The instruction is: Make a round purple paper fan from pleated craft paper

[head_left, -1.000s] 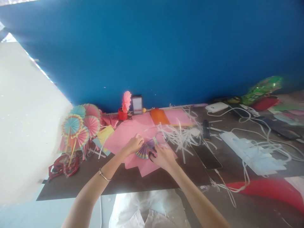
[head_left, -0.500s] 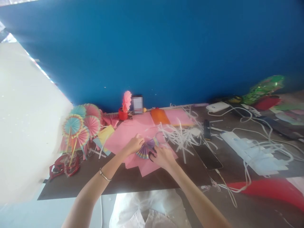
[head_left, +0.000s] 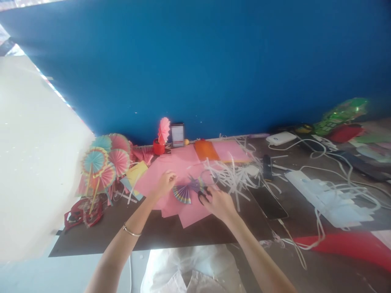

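A small pleated paper fan (head_left: 182,193), striped in several colours, lies on pink paper sheets (head_left: 159,171) on the dark table (head_left: 100,240). My left hand (head_left: 165,183) is just left of the fan, its fingers pinched together; what they hold is too small to name. My right hand (head_left: 219,202) is just right of the fan and grips black scissors (head_left: 204,195), whose tips point toward the fan's purple end.
Finished paper fans on sticks (head_left: 100,162) pile up at the left, red objects (head_left: 82,211) below them. A red holder (head_left: 158,147), a standing phone (head_left: 177,135), orange paper (head_left: 206,149), white paper strips (head_left: 235,173), a flat phone (head_left: 269,201), cables and white sheets (head_left: 330,195) lie right.
My left hand has let go of the fan and pulled a little to the left. My right hand with the scissors has shifted slightly right. The fan now lies flat between them.
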Demonstrator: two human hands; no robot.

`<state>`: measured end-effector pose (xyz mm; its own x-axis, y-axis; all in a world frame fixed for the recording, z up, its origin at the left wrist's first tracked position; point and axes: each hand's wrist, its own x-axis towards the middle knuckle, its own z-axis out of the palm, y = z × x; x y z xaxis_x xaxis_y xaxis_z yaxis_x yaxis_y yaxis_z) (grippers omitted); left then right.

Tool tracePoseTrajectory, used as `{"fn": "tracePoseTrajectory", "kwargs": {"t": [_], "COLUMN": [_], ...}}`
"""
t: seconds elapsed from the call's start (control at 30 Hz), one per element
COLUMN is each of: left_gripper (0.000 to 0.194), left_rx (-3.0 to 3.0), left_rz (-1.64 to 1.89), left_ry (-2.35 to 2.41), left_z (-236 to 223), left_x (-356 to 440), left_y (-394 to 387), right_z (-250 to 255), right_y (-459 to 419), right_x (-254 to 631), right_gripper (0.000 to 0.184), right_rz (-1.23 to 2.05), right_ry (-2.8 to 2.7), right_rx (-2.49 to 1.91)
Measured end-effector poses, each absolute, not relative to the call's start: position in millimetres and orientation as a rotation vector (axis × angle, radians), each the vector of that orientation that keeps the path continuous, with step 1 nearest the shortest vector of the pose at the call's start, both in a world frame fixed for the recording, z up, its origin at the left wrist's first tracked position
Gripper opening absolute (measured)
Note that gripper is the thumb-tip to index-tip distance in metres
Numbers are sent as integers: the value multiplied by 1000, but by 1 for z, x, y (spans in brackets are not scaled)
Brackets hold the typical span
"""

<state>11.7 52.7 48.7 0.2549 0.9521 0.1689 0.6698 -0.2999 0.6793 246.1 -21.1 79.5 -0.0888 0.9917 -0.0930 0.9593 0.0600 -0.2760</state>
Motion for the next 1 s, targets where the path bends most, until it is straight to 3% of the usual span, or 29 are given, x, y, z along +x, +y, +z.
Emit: {"fn": "tracePoseTrajectory", "kwargs": {"t": [0.13,0.23,0.3,0.4,0.57,0.77,1.0], "left_gripper": [34,41,42,58,31,17,9], "left_rx": [2067,2214,2311,2420,2459,2396,1825], "left_rz": [832,659,477,393,545,510,734], "left_ry": [1810,2074,2125,2077,1633,1402,1446], "left_z": [50,53,54,54,52,42,27], "left_x": [-42,-67,-67,-45,12,57,47], "left_y": [59,55,49,41,33,31,34], "right_z": [72,64,60,55,50,51,58], "right_y": [-20,-17,-15,-14,-19,-21,-16], "right_x": [279,298,304,306,308,322,326], "right_gripper": [27,31,31,26,19,30,27], "right_rz": [270,41,-84,-187,-137,67,-34], "right_ry": [-1992,-1968,-1976,-2014,-2059,-2043,-1934], "right_rx": [-2103,-2195,-2228,-2245,-2240,-2359,-2230]}}
